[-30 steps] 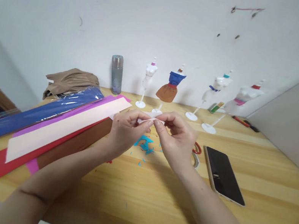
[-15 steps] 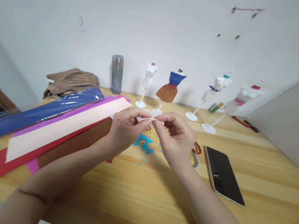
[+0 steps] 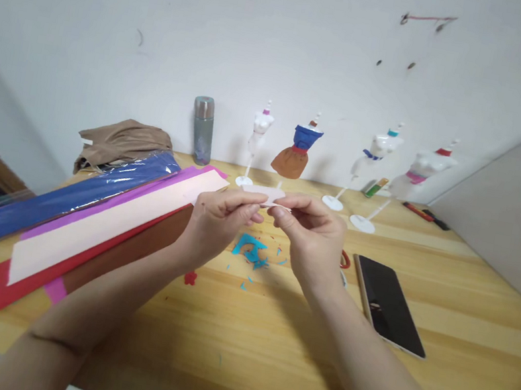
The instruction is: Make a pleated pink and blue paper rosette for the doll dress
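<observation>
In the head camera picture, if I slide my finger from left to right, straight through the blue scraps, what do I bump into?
Coloured sheets → left hand → blue scraps → right hand → black-screened phone.

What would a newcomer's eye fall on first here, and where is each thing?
Probably the dress form in a blue top and brown skirt, standing near the back of the wooden table in a row with three barer white forms. Next, the long coloured sheets slanting across the left side. In the middle, the left hand and right hand hold a small pale piece.
</observation>
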The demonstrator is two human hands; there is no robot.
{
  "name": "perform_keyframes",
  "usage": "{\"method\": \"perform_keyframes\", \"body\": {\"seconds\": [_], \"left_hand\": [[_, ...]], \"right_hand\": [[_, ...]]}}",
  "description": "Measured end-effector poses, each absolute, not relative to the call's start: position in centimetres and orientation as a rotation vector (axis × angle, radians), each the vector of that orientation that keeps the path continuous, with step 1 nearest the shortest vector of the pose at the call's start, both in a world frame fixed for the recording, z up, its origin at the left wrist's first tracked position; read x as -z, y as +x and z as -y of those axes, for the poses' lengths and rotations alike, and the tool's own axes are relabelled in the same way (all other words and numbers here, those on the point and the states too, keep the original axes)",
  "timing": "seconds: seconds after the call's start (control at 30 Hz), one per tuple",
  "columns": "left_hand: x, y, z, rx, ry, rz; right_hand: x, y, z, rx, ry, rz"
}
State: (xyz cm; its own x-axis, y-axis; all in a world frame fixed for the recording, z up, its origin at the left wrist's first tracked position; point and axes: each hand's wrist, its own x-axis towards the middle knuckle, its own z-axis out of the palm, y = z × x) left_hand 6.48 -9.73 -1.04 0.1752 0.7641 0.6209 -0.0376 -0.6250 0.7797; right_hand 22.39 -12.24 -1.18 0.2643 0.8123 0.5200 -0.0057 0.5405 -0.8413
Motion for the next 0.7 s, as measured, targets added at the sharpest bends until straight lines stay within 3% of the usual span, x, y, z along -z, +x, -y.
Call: {"method": "perform_keyframes", "body": {"seconds": [0.7], "left_hand": [[1.31, 6.98, 9.92, -1.575, 1.479, -0.815]], "right_hand": [[1.74, 22.42, 11.65, -0.657, -0.850, 1.089]]}}
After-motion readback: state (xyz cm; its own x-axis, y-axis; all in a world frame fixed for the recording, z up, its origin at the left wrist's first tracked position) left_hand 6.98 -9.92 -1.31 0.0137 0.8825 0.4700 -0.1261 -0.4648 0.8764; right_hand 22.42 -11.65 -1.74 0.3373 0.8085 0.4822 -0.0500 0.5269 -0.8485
